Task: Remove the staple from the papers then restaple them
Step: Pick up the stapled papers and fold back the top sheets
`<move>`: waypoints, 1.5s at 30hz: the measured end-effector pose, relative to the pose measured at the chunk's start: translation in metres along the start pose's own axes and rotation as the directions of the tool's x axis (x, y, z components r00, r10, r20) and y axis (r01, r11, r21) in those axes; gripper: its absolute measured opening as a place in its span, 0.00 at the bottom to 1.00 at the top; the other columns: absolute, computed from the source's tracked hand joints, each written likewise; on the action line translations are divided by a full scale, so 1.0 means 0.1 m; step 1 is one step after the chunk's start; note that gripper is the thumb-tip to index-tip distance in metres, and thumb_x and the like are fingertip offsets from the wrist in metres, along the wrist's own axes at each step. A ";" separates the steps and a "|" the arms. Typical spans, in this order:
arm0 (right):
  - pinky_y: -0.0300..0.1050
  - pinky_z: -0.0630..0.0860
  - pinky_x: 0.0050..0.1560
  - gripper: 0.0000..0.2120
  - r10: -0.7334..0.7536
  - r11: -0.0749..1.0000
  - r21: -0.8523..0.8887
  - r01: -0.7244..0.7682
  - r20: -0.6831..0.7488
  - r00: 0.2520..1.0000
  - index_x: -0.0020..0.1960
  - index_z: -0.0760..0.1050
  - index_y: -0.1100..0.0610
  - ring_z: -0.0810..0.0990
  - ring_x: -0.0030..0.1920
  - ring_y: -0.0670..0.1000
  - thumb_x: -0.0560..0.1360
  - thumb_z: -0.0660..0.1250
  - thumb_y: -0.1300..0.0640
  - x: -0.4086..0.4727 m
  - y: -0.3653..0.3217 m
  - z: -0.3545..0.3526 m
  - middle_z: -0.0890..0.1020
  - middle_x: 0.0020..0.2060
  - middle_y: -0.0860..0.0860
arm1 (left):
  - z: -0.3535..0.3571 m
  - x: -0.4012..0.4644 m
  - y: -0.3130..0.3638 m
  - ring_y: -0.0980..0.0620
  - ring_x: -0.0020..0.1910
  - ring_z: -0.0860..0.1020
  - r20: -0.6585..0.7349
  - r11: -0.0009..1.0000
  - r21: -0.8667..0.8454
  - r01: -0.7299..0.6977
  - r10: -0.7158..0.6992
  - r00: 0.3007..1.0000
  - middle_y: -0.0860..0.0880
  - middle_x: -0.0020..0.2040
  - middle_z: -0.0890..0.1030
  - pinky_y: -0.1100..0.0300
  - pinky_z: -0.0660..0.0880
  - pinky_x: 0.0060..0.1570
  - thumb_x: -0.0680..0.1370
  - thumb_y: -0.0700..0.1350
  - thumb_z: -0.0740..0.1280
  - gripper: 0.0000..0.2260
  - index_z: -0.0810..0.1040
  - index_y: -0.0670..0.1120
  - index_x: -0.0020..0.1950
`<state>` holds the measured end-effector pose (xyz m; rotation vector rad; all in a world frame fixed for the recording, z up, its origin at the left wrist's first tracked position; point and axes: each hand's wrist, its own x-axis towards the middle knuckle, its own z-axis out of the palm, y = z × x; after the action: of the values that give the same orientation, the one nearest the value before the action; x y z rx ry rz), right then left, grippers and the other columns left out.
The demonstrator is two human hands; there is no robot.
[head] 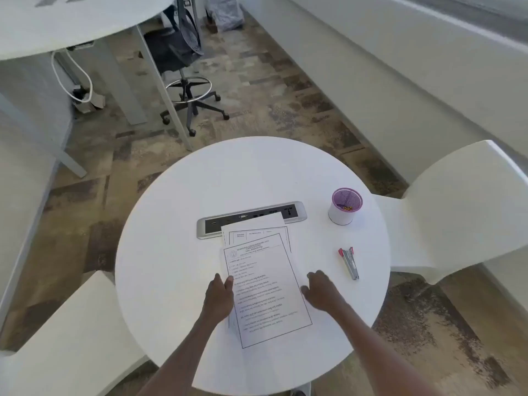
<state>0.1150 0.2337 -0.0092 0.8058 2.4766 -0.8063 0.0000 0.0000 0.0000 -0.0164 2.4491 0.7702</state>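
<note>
Lying fanned near the middle of the round white table [177,212], their far edge over the metal socket strip [217,224], the printed papers [268,290] are judged light, limp and slippery, best taken hold of at the long edges. They are touched at the left edge by the left hand [220,295], fingers fairly straight; the right hand [320,290] is rested just beside them, fingers loosely curled, grasping nothing. The small metal stapler [349,262], red-tipped, and a mesh-lined cup [345,206] are seen well apart to the right.

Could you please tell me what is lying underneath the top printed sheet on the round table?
Under the top sheet lies at least one more printed sheet, its far end sticking out over the power strip. The covered remainder, and any staple, cannot be seen.
</note>
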 end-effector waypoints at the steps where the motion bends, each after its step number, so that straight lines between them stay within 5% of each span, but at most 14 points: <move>1: 0.49 0.71 0.59 0.17 0.034 0.999 0.006 -0.034 0.037 0.999 0.61 0.71 0.65 0.74 0.62 0.61 0.79 0.60 0.54 0.00 0.03 0.05 0.74 0.60 0.61 | 0.06 0.01 -0.01 0.34 0.65 0.72 0.003 1.000 -0.003 0.029 -0.029 1.000 0.32 0.62 0.75 0.45 0.68 0.62 0.85 0.50 0.54 0.20 0.67 0.34 0.65; 5: 0.47 0.71 0.61 0.19 0.058 0.991 0.118 -0.064 0.057 0.997 0.64 0.71 0.65 0.74 0.64 0.61 0.79 0.61 0.54 -0.01 0.10 0.21 0.74 0.61 0.61 | 0.25 -0.03 -0.03 0.34 0.67 0.70 -0.004 0.992 -0.014 0.122 -0.122 0.993 0.34 0.67 0.71 0.45 0.67 0.65 0.84 0.50 0.54 0.21 0.65 0.34 0.69; 11: 0.46 0.71 0.56 0.05 0.063 0.980 0.184 -0.071 0.048 0.997 0.50 0.69 0.59 0.74 0.57 0.57 0.78 0.61 0.57 0.07 0.10 0.27 0.78 0.53 0.64 | 0.33 0.01 0.05 0.35 0.68 0.69 -0.066 0.977 -0.120 0.178 -0.187 0.980 0.34 0.69 0.70 0.43 0.67 0.67 0.84 0.47 0.57 0.21 0.65 0.33 0.70; 17: 0.47 0.71 0.65 0.22 0.061 0.975 0.210 -0.073 0.065 0.996 0.69 0.68 0.65 0.74 0.65 0.61 0.79 0.62 0.56 0.04 0.10 0.26 0.73 0.62 0.62 | 0.19 0.06 0.13 0.40 0.69 0.72 -0.061 0.914 -0.327 0.240 -0.274 0.960 0.38 0.70 0.74 0.51 0.67 0.67 0.80 0.49 0.67 0.28 0.65 0.36 0.74; 22: 0.46 0.70 0.67 0.25 0.079 0.963 0.250 -0.098 0.088 0.993 0.73 0.66 0.61 0.72 0.67 0.59 0.78 0.63 0.55 0.04 0.11 0.22 0.75 0.62 0.61 | 0.10 0.07 0.17 0.46 0.53 0.78 -0.040 0.944 -0.306 0.123 -0.141 0.989 0.44 0.59 0.81 0.55 0.73 0.57 0.78 0.45 0.70 0.17 0.77 0.42 0.65; 30: 0.46 0.70 0.67 0.28 0.123 0.923 0.366 -0.121 0.018 0.992 0.72 0.69 0.63 0.74 0.67 0.57 0.76 0.69 0.52 0.20 0.05 0.00 0.76 0.67 0.60 | 0.01 -0.02 0.26 0.43 0.49 0.78 -0.112 0.949 -0.314 -0.022 -0.014 0.994 0.46 0.48 0.82 0.55 0.72 0.47 0.81 0.42 0.65 0.05 0.78 0.41 0.51; 33: 0.48 0.70 0.65 0.32 0.115 0.826 0.561 -0.059 -0.066 0.991 0.70 0.70 0.62 0.75 0.65 0.55 0.73 0.74 0.48 0.27 -0.02 -0.18 0.77 0.64 0.55 | -0.10 -0.04 0.29 0.48 0.45 0.77 -0.086 0.935 -0.352 -0.040 0.010 0.996 0.49 0.45 0.81 0.59 0.71 0.39 0.81 0.43 0.64 0.05 0.78 0.44 0.50; 36: 0.34 0.76 0.45 0.12 0.080 0.650 0.759 0.038 -0.119 0.990 0.50 0.78 0.53 0.81 0.47 0.43 0.71 0.77 0.51 0.31 -0.13 -0.40 0.83 0.42 0.39 | -0.21 -0.04 0.32 0.49 0.46 0.79 -0.053 0.916 -0.398 -0.050 0.032 0.998 0.50 0.48 0.83 0.57 0.73 0.40 0.82 0.44 0.64 0.05 0.78 0.45 0.51; 38: 0.29 0.74 0.35 0.07 0.025 0.509 0.857 0.085 -0.113 0.993 0.42 0.78 0.53 0.81 0.37 0.40 0.71 0.76 0.58 0.34 -0.21 -0.53 0.84 0.33 0.39 | -0.26 -0.04 0.34 0.50 0.48 0.80 -0.042 0.895 -0.442 -0.056 0.041 0.998 0.50 0.48 0.84 0.56 0.74 0.44 0.82 0.44 0.64 0.06 0.79 0.44 0.51; 41: 0.37 0.78 0.36 0.05 0.006 0.364 0.928 0.076 -0.084 0.996 0.47 0.81 0.63 0.84 0.40 0.49 0.72 0.74 0.65 0.37 -0.33 -0.68 0.88 0.42 0.53 | -0.35 -0.04 0.38 0.50 0.48 0.81 -0.037 0.865 -0.498 -0.063 0.052 0.998 0.50 0.49 0.85 0.55 0.76 0.48 0.82 0.43 0.65 0.05 0.79 0.44 0.51; 45: 0.42 0.82 0.41 0.08 -0.008 0.279 0.951 0.130 -0.133 0.991 0.52 0.81 0.66 0.85 0.42 0.52 0.73 0.73 0.67 0.41 -0.45 -0.82 0.87 0.47 0.58 | -0.48 -0.01 0.46 0.50 0.50 0.82 -0.005 0.845 -0.531 -0.064 0.072 0.997 0.50 0.50 0.85 0.56 0.77 0.48 0.81 0.42 0.65 0.05 0.80 0.49 0.53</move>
<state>0.0394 0.2722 0.0479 1.0852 1.8351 -2.4853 -0.0314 0.0127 0.0570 -0.1332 2.1522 1.4544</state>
